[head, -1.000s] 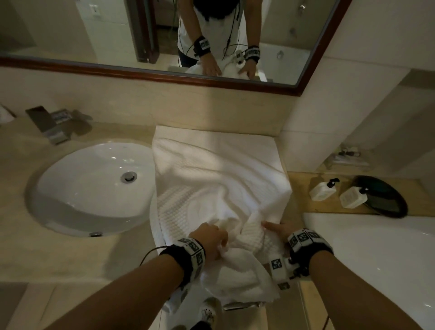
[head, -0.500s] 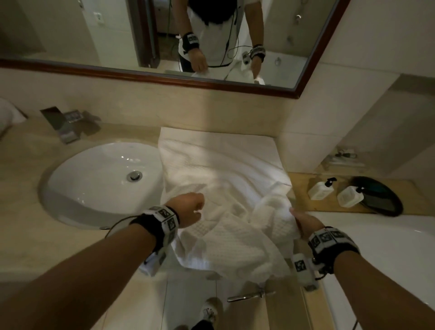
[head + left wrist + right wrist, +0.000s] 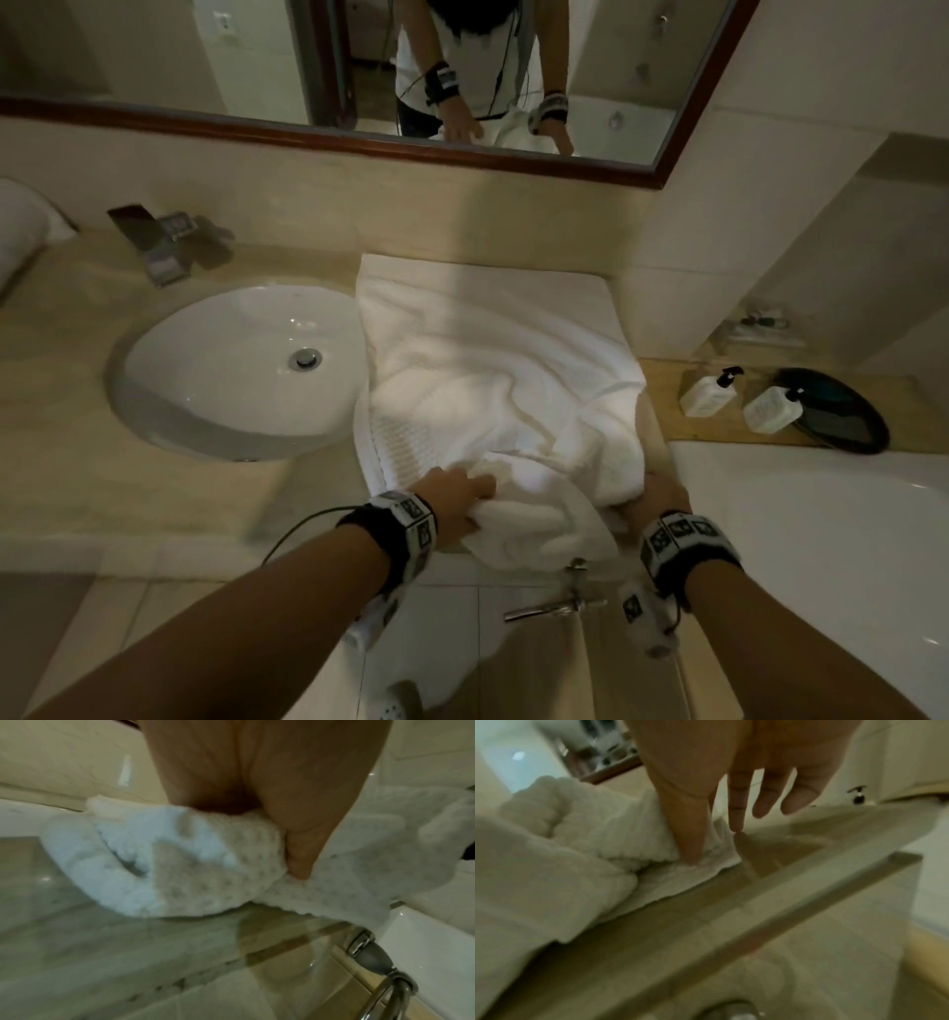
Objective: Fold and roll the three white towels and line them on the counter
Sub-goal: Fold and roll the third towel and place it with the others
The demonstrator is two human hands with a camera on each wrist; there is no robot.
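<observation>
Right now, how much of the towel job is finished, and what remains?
Done: nothing looks rolled yet; no finished roll shows on the counter. In hand: one white towel lies spread beside the sink, its near end bunched. The left hand grips that bunch; the right hand pinches the right edge with its thumb, the other fingers straight. Left: folding, rolling and lining up all three.
</observation>
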